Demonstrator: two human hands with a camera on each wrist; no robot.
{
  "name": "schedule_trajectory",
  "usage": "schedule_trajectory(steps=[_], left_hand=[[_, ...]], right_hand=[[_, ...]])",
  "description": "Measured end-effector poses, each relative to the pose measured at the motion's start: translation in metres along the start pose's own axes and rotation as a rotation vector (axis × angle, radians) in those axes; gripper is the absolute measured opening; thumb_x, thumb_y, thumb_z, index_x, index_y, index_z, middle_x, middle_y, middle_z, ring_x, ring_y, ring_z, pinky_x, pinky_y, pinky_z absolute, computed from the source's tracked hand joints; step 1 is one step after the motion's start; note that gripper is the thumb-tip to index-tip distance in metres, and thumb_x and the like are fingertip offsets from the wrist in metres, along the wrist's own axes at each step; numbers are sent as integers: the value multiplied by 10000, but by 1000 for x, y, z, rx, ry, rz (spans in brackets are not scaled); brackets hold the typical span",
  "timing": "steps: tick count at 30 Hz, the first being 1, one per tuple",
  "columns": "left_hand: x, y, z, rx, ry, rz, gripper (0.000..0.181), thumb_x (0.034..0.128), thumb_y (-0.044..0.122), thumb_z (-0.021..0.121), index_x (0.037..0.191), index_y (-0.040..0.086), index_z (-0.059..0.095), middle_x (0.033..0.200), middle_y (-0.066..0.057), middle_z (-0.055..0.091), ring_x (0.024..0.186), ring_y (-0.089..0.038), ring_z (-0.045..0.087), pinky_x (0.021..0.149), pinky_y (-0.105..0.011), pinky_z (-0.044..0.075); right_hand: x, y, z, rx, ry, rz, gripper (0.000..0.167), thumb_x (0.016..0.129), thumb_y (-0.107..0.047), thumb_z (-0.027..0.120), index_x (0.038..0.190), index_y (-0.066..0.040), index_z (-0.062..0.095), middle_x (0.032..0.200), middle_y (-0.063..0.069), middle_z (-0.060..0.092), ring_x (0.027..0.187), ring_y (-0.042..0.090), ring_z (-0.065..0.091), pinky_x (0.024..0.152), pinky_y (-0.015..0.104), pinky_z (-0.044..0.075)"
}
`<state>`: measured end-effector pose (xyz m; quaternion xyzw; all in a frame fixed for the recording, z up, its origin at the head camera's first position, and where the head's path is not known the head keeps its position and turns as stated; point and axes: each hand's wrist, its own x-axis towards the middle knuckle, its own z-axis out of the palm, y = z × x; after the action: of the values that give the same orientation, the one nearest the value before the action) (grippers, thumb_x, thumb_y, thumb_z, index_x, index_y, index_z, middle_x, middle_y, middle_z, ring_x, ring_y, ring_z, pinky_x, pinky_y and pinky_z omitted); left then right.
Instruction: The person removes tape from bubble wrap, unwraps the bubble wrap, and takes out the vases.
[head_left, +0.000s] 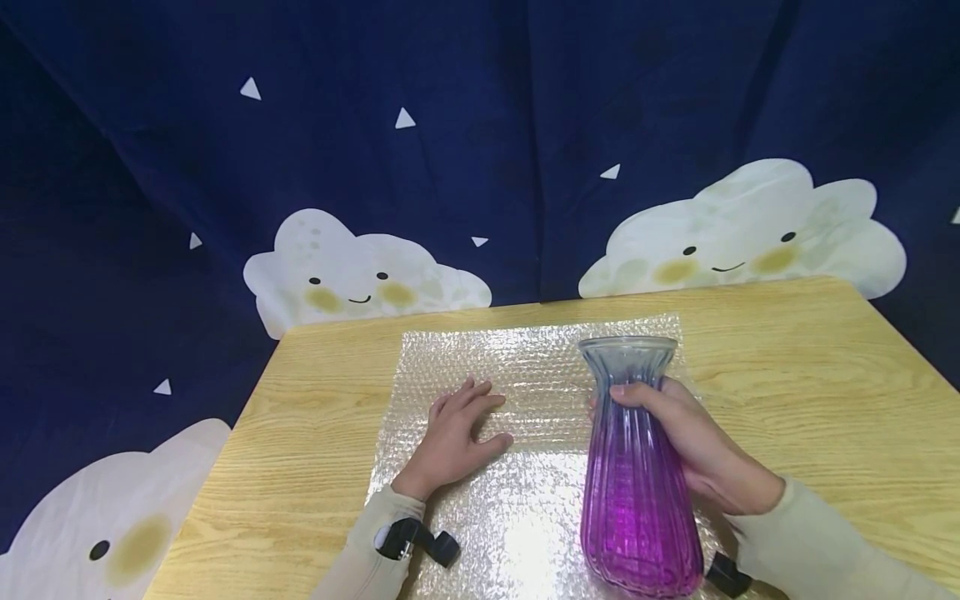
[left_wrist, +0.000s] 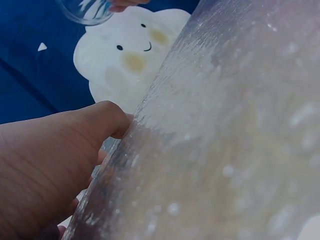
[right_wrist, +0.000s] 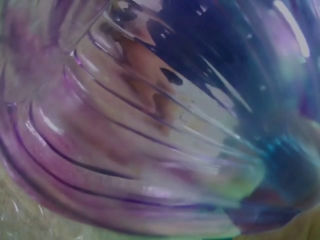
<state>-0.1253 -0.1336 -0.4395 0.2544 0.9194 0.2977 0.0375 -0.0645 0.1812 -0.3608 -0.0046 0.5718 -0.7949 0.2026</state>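
Observation:
My right hand grips a ribbed glass vase around its neck, thumb across the front. The vase fades from clear bluish at the flared rim to bright purple at its base, which leans toward me. Its ribbed side fills the right wrist view, hiding most of that hand. My left hand rests on a sheet of clear bubble wrap, fingers and thumb spread and holding nothing. In the left wrist view, the left thumb touches the bubble wrap, while the vase's rim shows above.
Beneath the bubble wrap is a light wood-grain table. Behind it hangs a dark blue curtain printed with smiling clouds and small white triangles. Black wrist cameras sit on the left sleeve and the right sleeve.

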Motion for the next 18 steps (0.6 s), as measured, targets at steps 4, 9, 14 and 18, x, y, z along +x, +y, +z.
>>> schedule_trajectory(steps=[4,9,14,18], left_hand=[[0,0,0,-2,0,4,622,922,482,686,1463,191,584,1655,-95,418,1609,-326,251,1289,-614,129],[0,0,-1,3,-3,6,623,925,479,684,1466,187,582,1656,-96,416,1608,-327,253,1287,-614,134],[0,0,0,6,2,6,623,922,477,688,1463,186,585,1655,-95,420,1605,-329,262,1281,-617,145],[1,-1,1,5,3,6,622,921,480,687,1461,189,587,1654,-90,421,1607,-324,260,1282,-613,146]], right_hand=[[-1,-1,0,-3,16,-7,321,1056,-187,529,1330,-55,424,1071,-2,768,952,167,757,901,434,634],[-2,-1,0,8,11,-25,325,1057,-174,524,1339,-52,415,1076,0,773,959,154,758,901,423,634],[-2,-2,0,3,7,-46,332,1056,-162,524,1348,-57,406,1073,-4,773,973,148,759,909,428,633],[-2,-4,0,-35,20,-57,355,1054,-170,526,1367,-68,395,1094,-2,759,994,164,753,922,457,628]])
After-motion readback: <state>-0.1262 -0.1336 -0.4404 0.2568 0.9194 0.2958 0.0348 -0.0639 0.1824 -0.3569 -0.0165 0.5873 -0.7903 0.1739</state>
